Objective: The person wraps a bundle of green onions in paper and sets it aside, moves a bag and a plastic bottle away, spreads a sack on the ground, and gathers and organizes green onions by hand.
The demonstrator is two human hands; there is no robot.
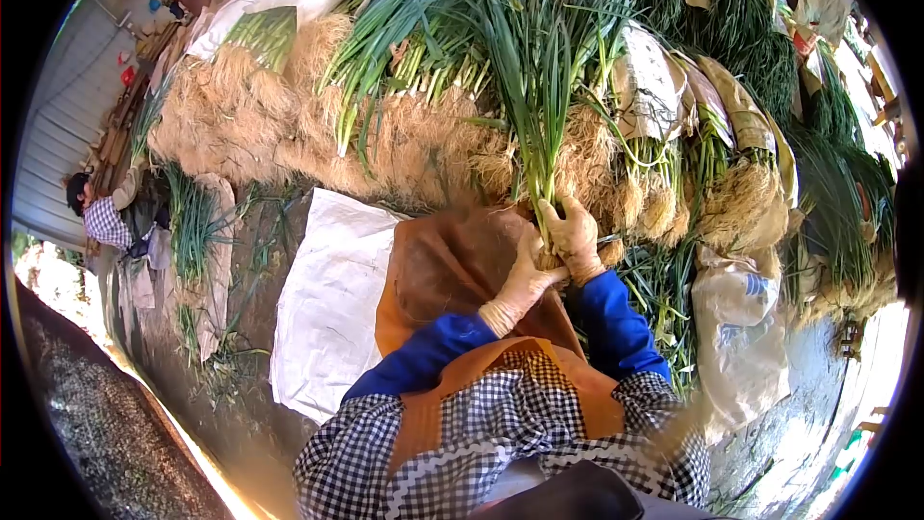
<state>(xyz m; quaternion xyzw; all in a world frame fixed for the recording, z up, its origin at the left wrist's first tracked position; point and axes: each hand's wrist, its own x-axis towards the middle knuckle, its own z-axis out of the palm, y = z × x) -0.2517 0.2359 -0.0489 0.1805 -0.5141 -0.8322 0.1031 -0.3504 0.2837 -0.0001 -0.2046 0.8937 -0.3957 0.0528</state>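
While both gloved hands close round one bunch of green onions, the scene reads as follows, biggest thing first.

Heap: a long pile of green onions (385, 125) runs across the upper part of the view, pale tangled roots toward the person, green tops pointing away.
Ground: wet dark floor (173, 366) strewn with loose green leaves on the left.
White sack: a flat woven sack (332, 308) lies on the ground just left of the person's lap.
Apron: a brown apron (452, 270) covers the lap, under the hands.
Wrapped bundles: onions in pale sacking (664, 87) lie on the right, with more roots showing below them.
Co-worker: another person in a checked shirt (101, 217) crouches at the far left, well apart.
Held bunch: a bunch of green onions (539, 106) stands nearly upright over the apron, its root end in the hands, its tops rising against the heap.
Left hand: the left hand (527, 274) is closed on the bunch's base from below.
Right hand: the right hand (576, 236) is wrapped round the same base just above, touching the left.
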